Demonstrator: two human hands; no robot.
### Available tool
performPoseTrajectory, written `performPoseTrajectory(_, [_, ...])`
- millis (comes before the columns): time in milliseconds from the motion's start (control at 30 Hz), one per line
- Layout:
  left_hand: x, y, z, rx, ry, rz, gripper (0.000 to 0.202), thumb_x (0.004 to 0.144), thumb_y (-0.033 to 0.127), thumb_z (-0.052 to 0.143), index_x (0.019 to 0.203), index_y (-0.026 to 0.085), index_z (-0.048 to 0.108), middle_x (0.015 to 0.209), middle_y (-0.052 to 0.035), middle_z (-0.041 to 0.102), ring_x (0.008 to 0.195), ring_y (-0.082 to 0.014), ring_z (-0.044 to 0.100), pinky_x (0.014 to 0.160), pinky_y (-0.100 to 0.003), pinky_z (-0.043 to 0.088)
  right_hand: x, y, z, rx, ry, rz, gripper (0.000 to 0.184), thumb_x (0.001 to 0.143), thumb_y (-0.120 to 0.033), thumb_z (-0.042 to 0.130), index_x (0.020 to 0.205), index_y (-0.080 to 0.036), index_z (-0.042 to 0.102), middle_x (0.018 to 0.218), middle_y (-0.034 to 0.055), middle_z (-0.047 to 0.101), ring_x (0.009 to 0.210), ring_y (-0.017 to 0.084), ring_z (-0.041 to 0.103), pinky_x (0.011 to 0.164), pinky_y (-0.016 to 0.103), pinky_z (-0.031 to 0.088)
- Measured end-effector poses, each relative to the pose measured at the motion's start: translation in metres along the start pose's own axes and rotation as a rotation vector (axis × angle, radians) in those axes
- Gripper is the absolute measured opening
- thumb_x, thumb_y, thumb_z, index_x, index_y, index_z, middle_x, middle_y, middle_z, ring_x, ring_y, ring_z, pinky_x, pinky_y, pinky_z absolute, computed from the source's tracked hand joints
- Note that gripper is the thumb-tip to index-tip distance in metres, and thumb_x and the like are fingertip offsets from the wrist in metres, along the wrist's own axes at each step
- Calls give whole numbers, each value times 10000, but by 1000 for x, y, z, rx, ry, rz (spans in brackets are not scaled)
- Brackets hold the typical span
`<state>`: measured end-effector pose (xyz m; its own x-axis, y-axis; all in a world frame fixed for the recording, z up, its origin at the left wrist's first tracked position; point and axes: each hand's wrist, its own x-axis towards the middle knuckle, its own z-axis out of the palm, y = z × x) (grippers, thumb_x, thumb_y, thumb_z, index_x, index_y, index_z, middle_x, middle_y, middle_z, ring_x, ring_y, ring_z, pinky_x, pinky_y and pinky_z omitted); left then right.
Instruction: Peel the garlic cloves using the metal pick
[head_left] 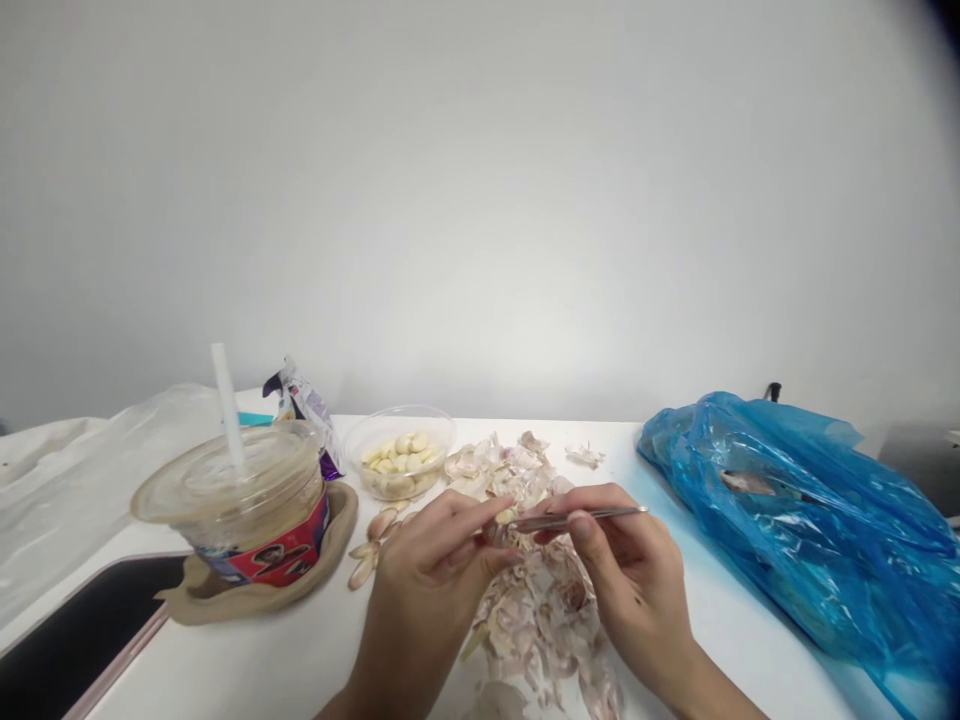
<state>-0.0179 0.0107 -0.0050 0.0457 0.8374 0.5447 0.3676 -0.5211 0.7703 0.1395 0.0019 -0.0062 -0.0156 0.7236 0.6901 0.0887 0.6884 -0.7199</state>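
Between the thumb and fingers of my left hand (442, 550) is a garlic clove (505, 518), partly hidden by the fingertips. My right hand (626, 560) grips a slim metal tool (592, 515), perhaps tweezers or a small knife, whose tip touches the clove. Beneath both hands spreads a heap of papery garlic skins (536, 610). A clear plastic bowl (442, 432) with peeled cloves (405, 455) stands behind my left hand. Several unpeeled cloves (364, 568) lie on the table left of that hand.
At left, a lidded plastic cup (277, 545) with a straw rests in a cardboard holder (341, 530). Near it are a dark-screened device (90, 620), a snack wrapper (304, 405) and clear plastic sheeting (82, 480). A blue plastic bag (795, 500) covers the right side. A wall (480, 200) rises behind.
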Motion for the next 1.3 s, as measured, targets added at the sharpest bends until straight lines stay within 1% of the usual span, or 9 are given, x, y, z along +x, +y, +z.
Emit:
performPoseTrajectory(167, [1,1,0,23,-20,63,257,660,237,672,914,262,697,664,-8,640,636,-167,568,585,-246,441,1,-1,2,29,38,77,137,869,-248,476,856,-159,579,777,62,652,684,176,639,602,299,543])
performPoseTrajectory(300, [2,1,1,40,-37,38,280,652,231,677,930,259,696,652,-3,624,611,-159,556,571,-242,431,3,2,2,32,32,88,142,869,-260,479,850,-159,576,794,60,645,698,174,639,595,283,533])
performPoseTrajectory(467, [8,5,1,-49,-108,-40,295,700,207,621,988,236,674,719,-28,612,661,-171,564,567,-243,443,9,4,-1,7,-19,62,158,881,-255,456,864,-153,576,830,66,633,741,177,637,627,285,528])
performPoseTrajectory(600, [13,10,1,-150,-126,-54,301,714,179,594,998,246,669,778,-44,621,745,-189,579,634,-255,470,17,5,-2,-14,-44,59,175,883,-277,449,852,-149,564,820,63,627,741,177,634,637,291,524])
performPoseTrajectory(700, [15,11,2,-161,-131,-62,299,716,187,589,997,250,669,837,-58,641,805,-208,580,688,-282,483,19,8,0,-30,-30,50,173,885,-278,443,829,-152,548,822,57,614,731,172,631,635,287,515])
performPoseTrajectory(833, [16,6,4,-150,-161,-78,298,725,200,582,1010,234,663,833,-61,634,846,-214,579,728,-293,486,15,18,4,-71,-7,51,148,890,-253,432,849,-154,535,807,54,617,726,171,632,632,284,504])
performPoseTrajectory(967, [15,-4,8,-152,-183,-87,315,739,233,572,1047,226,640,838,-60,627,834,-211,582,713,-300,486,11,29,5,-111,6,40,140,891,-226,424,845,-161,539,769,48,632,695,168,631,630,287,487])
performPoseTrajectory(1067, [15,-9,9,-137,-201,-104,335,726,250,592,1056,218,633,812,-55,628,808,-207,580,689,-298,480,11,32,4,-123,26,35,147,890,-218,427,809,-166,538,700,34,634,659,165,629,602,273,474])
performPoseTrajectory(1300, [14,-12,7,-112,-235,-102,316,717,233,607,1030,235,648,800,-43,654,783,-197,579,675,-283,460,9,23,4,58,43,116,166,896,-235,430,752,-183,495,692,26,641,560,143,631,508,234,480])
